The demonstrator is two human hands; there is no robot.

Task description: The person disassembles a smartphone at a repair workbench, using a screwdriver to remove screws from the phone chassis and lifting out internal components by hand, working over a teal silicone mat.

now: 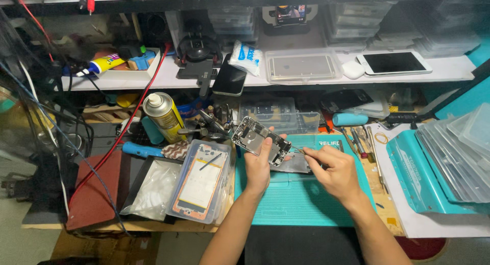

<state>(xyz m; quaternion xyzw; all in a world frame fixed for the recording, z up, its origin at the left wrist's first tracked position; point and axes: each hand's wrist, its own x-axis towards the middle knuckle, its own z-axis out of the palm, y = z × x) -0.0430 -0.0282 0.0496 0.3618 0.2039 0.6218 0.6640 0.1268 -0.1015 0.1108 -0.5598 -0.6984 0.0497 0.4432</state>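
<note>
Your left hand (259,165) holds an opened phone body (261,141) tilted up above the far edge of a teal work mat (296,198) on the table (385,206), fingers wrapped around its lower end so the exposed inner parts face you. Your right hand (334,173) sits just to the right, fingers pinched closed on thin tweezers (297,151) whose tip touches the phone's right edge. A grey flat panel (296,165) lies on the mat beneath both hands.

To the left, a clear tray (201,181) holds a phone frame with an orange rim, next to a black tray with a plastic bag (153,191). A yellow spray can (163,117) stands farther back on the left. At the right, teal and clear lidded cases (449,163) are stacked. On the far shelf (449,68) rest a white tablet (393,63), a dark phone (229,79) and a silver phone shell in a clear box (302,67).
</note>
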